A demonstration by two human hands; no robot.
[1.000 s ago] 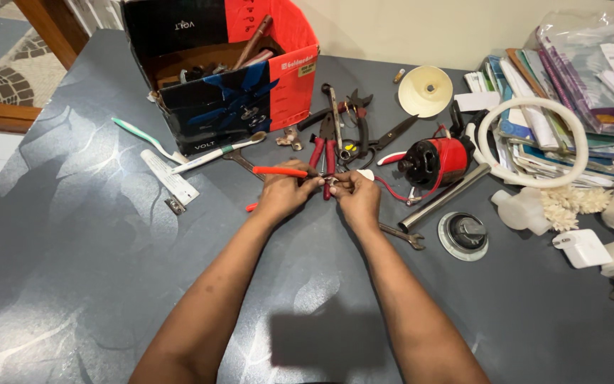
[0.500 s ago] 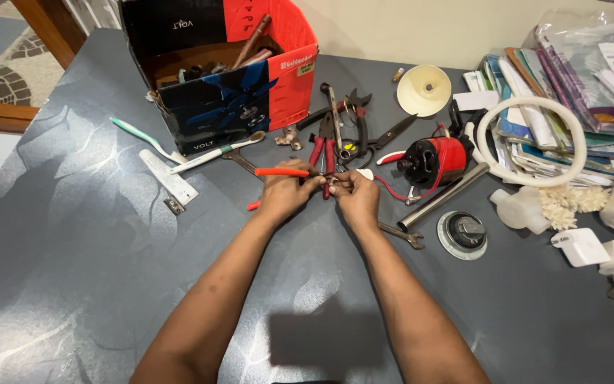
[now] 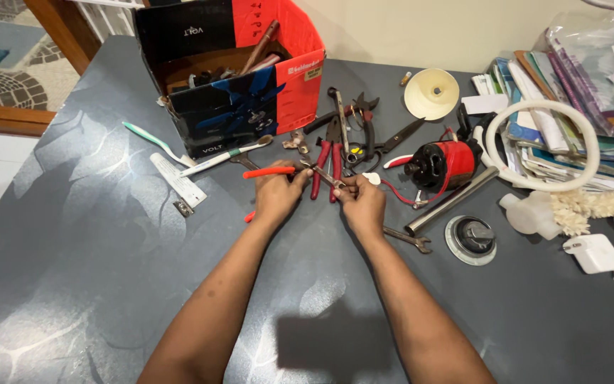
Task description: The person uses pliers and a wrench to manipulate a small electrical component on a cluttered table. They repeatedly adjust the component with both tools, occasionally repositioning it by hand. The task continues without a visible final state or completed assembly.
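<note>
Gripping an orange-handled tool [image 3: 269, 172], the left hand [image 3: 276, 195] lay on the grey table [image 3: 72, 270] with its fingers curled shut around the handle, and a second orange tip showed just below the wrist. Close beside it, the right hand [image 3: 362, 203] pinched one end of a small metal wrench [image 3: 323, 174] between thumb and fingertips; the wrench's far end reached across toward the left thumb, so the two hands met over it near the middle of the table. Just behind the wrench lay red-handled pliers [image 3: 327, 153] among other dark pliers and cutters. A black and red cardboard box [image 3: 243, 92] full of tools stood further back on the left, with a toothbrush [image 3: 227, 154] leaning at its foot. To the right sat a red motor [image 3: 445, 162], a steel tube [image 3: 453, 201], a white hose ring [image 3: 541, 146] and a round metal cap [image 3: 470, 240]. Another spanner [image 3: 408, 240] poked out from under the right wrist.
</note>
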